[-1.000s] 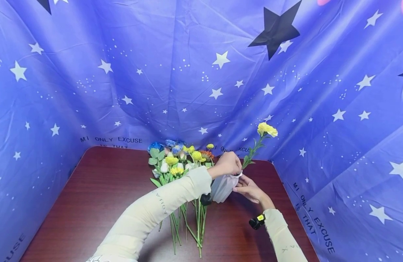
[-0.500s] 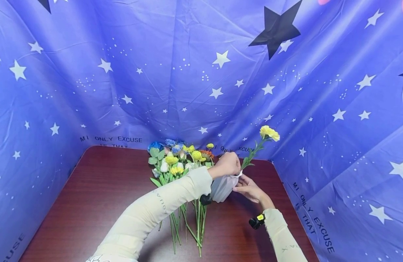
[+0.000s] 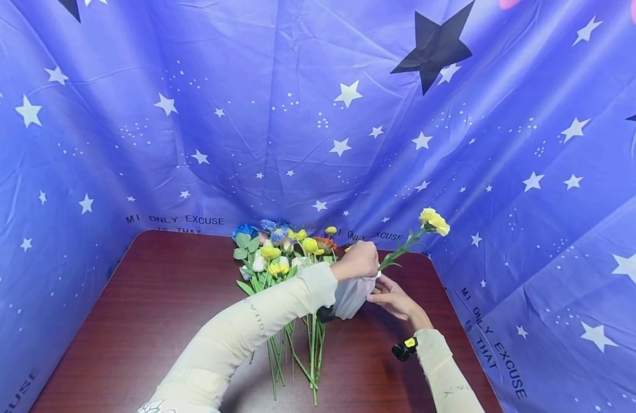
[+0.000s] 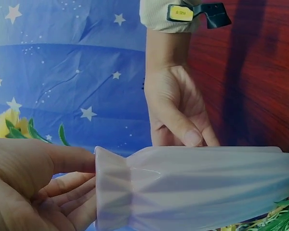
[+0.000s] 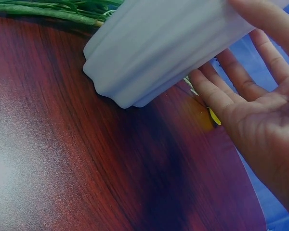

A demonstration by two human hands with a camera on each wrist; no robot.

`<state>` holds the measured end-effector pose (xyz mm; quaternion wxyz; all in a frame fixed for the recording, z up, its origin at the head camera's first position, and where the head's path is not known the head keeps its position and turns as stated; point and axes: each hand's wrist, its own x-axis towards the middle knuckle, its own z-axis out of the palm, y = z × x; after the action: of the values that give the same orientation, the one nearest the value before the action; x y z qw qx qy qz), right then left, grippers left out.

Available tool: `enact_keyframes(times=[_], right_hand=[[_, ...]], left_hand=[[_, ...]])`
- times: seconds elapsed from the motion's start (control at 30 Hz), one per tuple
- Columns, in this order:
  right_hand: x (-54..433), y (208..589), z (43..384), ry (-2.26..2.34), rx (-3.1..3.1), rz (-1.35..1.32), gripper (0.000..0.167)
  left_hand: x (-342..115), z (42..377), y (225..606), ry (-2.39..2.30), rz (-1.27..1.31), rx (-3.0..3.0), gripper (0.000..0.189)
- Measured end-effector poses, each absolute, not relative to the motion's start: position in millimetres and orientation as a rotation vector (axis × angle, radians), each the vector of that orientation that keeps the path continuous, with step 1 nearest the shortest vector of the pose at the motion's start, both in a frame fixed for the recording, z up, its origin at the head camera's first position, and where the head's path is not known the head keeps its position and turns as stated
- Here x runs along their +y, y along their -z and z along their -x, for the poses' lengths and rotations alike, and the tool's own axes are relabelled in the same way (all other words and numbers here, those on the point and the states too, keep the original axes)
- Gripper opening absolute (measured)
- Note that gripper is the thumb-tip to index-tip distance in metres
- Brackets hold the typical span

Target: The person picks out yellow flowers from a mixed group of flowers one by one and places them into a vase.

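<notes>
A pale ribbed vase [image 3: 353, 298] leans to the right, its pleated mouth toward the upper right. At that mouth, my left hand [image 3: 358, 260] has its fingers curled around the stem of a yellow carnation [image 3: 434, 221]. In the left wrist view the fingertips [image 4: 84, 204] meet the rim, and the stem's lower part is hidden. My right hand [image 3: 395, 299] grips the vase near the top, thumb on the near side and fingers behind it. The right wrist view shows the scalloped base [image 5: 113, 91] low over the table.
To the left lies a bunch of flowers [image 3: 287, 246], yellow, blue, white and orange, with long green stems [image 3: 314, 355] pointing toward me. Everything is on a dark red-brown table [image 3: 168, 310]. A starry blue cloth [image 3: 276, 132] surrounds it.
The yellow carnation's head has swung right and downward, so its stem slants more. Both hands and the vase have stayed almost in place.
</notes>
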<state>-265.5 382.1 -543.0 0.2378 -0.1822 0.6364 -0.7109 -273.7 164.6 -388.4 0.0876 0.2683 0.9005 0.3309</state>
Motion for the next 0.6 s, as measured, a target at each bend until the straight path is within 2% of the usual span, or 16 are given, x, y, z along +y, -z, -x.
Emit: enact_keyframes(times=[0.6], right_hand=[[382.7, 542.6, 264.6, 1.954, 1.727, 0.511, 0.071]], left_hand=[[167.9, 273.8, 392.4, -0.982, -0.709, 2.761, 0.052]])
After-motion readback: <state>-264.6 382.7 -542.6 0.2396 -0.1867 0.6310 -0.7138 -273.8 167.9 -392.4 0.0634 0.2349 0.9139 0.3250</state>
